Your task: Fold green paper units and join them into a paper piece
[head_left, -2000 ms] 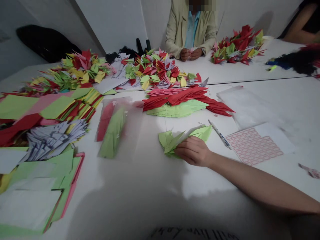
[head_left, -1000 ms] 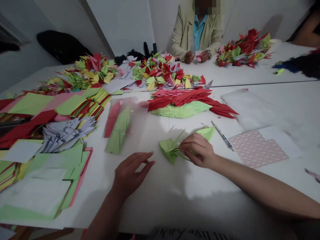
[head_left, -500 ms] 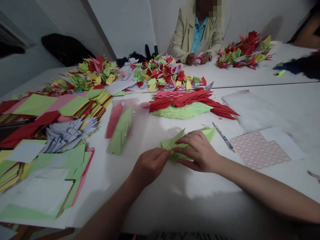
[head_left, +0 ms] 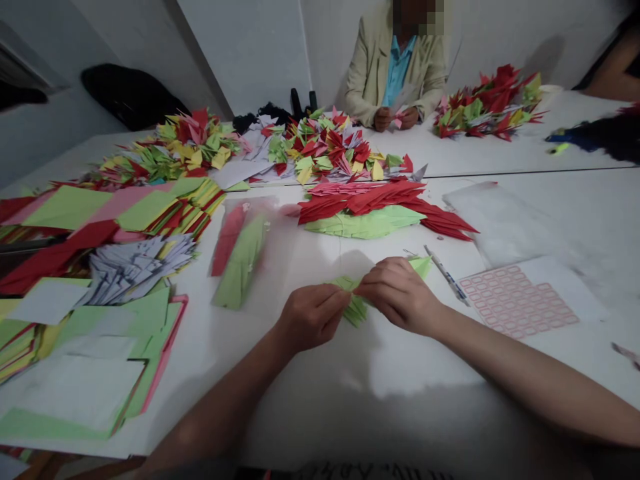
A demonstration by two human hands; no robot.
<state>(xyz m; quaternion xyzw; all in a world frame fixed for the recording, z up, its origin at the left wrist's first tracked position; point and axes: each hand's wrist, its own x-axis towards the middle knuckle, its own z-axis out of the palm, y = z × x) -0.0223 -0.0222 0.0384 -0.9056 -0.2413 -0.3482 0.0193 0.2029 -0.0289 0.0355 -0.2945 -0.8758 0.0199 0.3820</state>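
In the middle of the table, my left hand (head_left: 314,316) and my right hand (head_left: 400,293) meet with their fingertips pinched together. What they pinch is too small to make out. Green folded paper (head_left: 354,309) shows its pointed ends below and between my fingertips. Another green folded paper point (head_left: 421,267) sticks out behind my right hand, which hides the rest of it. A thin thread seems to run from the table behind down toward my fingers. Just beyond lies a fanned row of folded paper in light green (head_left: 367,221) and red (head_left: 387,198).
Left of my hands lies a clear plastic bag (head_left: 283,267) with red and green folded pieces. Paper stacks (head_left: 75,393) fill the left side. A pen (head_left: 447,275) and a label sheet (head_left: 517,301) lie right. Paper heaps (head_left: 330,143) stand farther back, near a seated person (head_left: 397,73).
My right hand has moved slightly left and closed from spread fingers into a pinch against my left fingertips. The green paper under it is now more hidden.
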